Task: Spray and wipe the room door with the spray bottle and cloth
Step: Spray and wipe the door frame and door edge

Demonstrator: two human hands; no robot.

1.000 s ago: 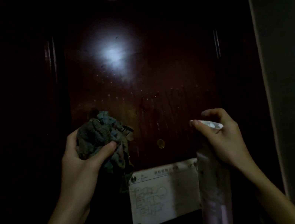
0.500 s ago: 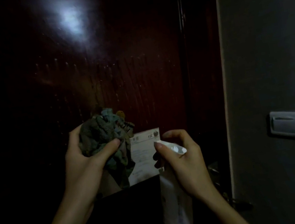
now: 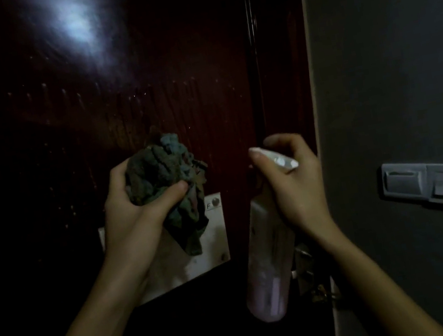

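The dark red-brown room door (image 3: 144, 98) fills the left and centre, glossy, with fine droplets and drip streaks across its middle. My left hand (image 3: 131, 212) is closed around a bunched grey-green cloth (image 3: 163, 177), held close in front of the door. My right hand (image 3: 290, 182) grips the white head of a pale spray bottle (image 3: 267, 271), whose body hangs down and tilts left. The nozzle points toward the door's right part.
A white paper notice (image 3: 215, 242) is stuck on the door behind the cloth. A grey wall (image 3: 388, 52) stands on the right with a switch plate (image 3: 434, 185). Metal door hardware (image 3: 308, 273) shows dimly behind the bottle. The room is very dark.
The view has swung right and down, so the wall and switch plate came into sight. Both hands sit nearer together, and the bottle moved left toward the cloth.
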